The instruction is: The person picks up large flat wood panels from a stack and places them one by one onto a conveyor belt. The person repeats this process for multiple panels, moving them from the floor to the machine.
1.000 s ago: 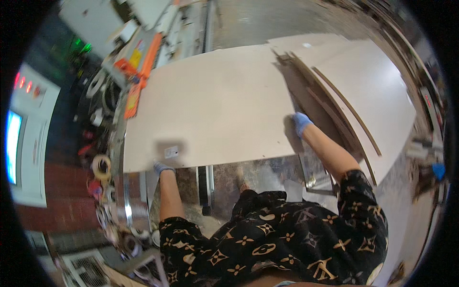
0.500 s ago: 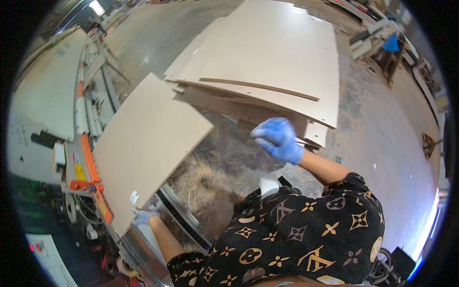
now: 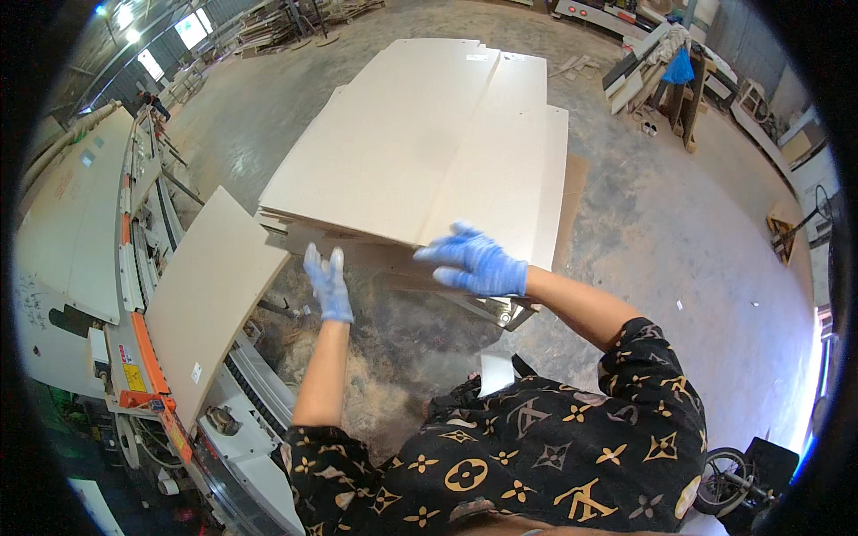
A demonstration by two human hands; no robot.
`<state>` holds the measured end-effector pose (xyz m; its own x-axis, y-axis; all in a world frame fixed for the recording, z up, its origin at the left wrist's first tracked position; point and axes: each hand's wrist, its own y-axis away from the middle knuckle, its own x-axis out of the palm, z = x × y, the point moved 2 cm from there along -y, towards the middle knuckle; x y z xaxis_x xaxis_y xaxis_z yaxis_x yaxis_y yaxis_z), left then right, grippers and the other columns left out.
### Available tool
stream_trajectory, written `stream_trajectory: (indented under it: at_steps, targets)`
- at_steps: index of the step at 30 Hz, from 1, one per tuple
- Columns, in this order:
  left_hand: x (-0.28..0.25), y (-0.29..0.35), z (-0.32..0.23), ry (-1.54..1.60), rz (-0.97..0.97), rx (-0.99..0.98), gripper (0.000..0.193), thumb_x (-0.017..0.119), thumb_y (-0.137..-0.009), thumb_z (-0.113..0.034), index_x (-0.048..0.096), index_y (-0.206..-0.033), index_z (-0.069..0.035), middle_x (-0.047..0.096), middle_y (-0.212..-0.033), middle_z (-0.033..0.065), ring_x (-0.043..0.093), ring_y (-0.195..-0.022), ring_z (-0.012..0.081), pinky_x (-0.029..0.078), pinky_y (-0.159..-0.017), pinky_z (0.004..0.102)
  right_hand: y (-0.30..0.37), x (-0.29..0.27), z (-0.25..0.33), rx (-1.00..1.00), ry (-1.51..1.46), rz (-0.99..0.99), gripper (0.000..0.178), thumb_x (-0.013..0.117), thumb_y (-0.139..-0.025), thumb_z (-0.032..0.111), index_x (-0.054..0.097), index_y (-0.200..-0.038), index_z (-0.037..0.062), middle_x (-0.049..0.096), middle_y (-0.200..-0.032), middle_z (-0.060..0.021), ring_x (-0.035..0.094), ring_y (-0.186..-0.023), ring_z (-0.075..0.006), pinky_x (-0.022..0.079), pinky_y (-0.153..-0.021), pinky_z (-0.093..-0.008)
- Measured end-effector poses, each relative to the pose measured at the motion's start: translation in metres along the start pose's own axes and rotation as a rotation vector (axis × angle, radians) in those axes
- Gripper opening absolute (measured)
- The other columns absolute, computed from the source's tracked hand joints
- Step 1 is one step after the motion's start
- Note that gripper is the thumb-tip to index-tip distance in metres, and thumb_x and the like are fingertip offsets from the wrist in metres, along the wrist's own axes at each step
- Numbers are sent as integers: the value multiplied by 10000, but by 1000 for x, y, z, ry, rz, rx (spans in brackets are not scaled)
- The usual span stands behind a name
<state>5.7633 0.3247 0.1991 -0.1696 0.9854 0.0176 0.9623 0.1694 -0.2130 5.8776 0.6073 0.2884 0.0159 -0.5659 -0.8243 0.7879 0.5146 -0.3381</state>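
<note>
Since the earlier frame I've turned toward the stack of pale boards; my left hand and right hand hover spread, gloved, empty, just beside its near edge.

workshop hall with a grey concrete floor

the concrete floor is dusty, with a heap of sawdust at the near side. a long pale machine with orange trim runs down the left. bright windows and lamps shine at the far left corner. scrap timber lies by the far wall, and a blue bag hangs on a rack at the right.
</note>
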Motion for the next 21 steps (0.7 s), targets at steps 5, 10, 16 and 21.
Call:
stream_trajectory:
  at_steps: [5,10,16,21]
  targets:
    - [66,-6,-25,365,-160,-415,454,688,-847,-287,476,-1241,-211,486,-840,-62,459,-742,104,479,-710,391,12,-35,-29,296,-10,0,495,547,-901,456,540,-1317,187,571,-1276,-117,493,-1230,-300,186,-1149,-503]
    - [88,25,-20,315,-34,-779,259,722,-826,-318,508,-831,-173,453,-677,-31,487,-595,107,515,-558,318,35,-22,-36,104,333,36,534,641,-813,448,565,-1282,203,460,-1410,-69,389,-1320,-292,179,-1140,-531]
    - [81,30,-26,358,123,-670,230,701,-849,-274,508,-894,-156,522,-813,0,511,-602,104,480,-488,221,35,-18,-33,155,345,-1,498,685,-768,384,597,-1235,233,494,-1381,-58,407,-1309,-287,181,-1124,-559]
    - [16,110,-41,398,73,-581,239,655,-863,-247,507,-1025,-151,531,-911,-13,498,-703,83,404,-481,206,44,-23,-33,199,288,-199,484,681,-818,404,605,-1210,130,534,-1320,-85,532,-1196,-273,329,-1081,-480]
